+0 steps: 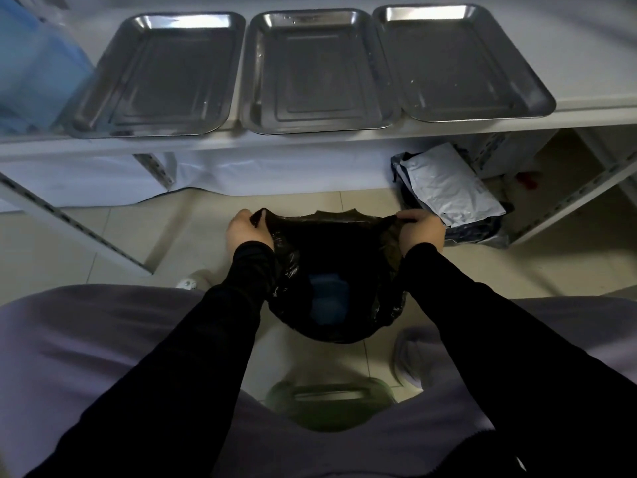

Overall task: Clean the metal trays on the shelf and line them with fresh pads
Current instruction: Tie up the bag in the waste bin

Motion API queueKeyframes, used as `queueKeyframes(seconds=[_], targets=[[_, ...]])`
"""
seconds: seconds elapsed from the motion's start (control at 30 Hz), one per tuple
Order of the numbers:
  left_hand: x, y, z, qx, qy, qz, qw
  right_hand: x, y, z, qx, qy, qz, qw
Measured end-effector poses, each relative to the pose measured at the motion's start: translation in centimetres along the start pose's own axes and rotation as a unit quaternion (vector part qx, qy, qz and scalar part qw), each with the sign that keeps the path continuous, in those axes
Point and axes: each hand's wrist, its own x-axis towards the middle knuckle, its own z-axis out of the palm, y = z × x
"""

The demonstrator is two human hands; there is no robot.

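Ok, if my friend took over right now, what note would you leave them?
Hands: left hand and right hand each grip the rim of the black bag, holding it open. A blue thing lies inside.
Things: left tray, middle tray and right tray sit side by side on the shelf.
Done: all three trays are bare.
Left: no pads are in yet. I cannot tell whether the trays are wiped.
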Motion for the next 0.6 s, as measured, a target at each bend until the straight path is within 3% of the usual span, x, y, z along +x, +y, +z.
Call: queueKeyframes(seconds=[0.13,0.23,0.33,0.47,0.53,0.6], targets=[[-0.4,0.5,0.1,-0.049,-0.022,-0.073,0.996,0.0,-0.1,-0.3,0.026,0.009,0.014,1.0],[-0.7,1.1,1.0,-0.169,-0.097,-0.126,0.973,-0.7,-0.5,0.0,0.06,-0.016,0.013,0.998],[-1.2,1.2,1.6,-0.258,-0.186,-0.116,0.941,-1.4,-1.0,0.6,0.078,-0.088,0.001,0.993],[-1.3,0.6,1.7,-0.142,-0.251,-0.038,0.957,-2.2,-1.2,0.8,0.064,-0.149,-0.021,0.987],[-1.3,0.4,1.4,-0.084,-0.2,-0.024,0.976,-2.5,-1.5,0.4,0.073,-0.142,0.014,0.987],[-1.4,0.3,0.7,-0.083,-0.142,-0.061,0.985,-2.5,-1.5,0.1,0.088,-0.155,0.083,0.98]])
